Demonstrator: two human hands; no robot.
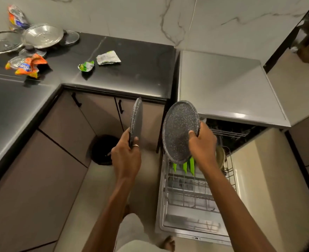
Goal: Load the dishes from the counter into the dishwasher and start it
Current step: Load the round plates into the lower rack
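My left hand (127,157) grips a dark speckled plate (136,120) by its lower rim, held upright and seen edge-on above the floor. My right hand (201,142) grips a second speckled plate (179,130), face toward me, just above the pulled-out lower rack (195,190) of the open dishwasher (231,99). Green plates (185,167) stand in the rack under that plate, and a pale bowl (220,157) sits behind my right wrist. On the black counter (131,66) at far left lie a steel bowl (43,36) and a glass lid (2,41).
Crumpled snack wrappers (25,65) and torn packets (107,58) lie on the counter. A dark round bin (102,150) stands on the floor in the corner by the cabinet doors. The dishwasher door (191,226) lies open, low at my right. My foot (167,244) is near it.
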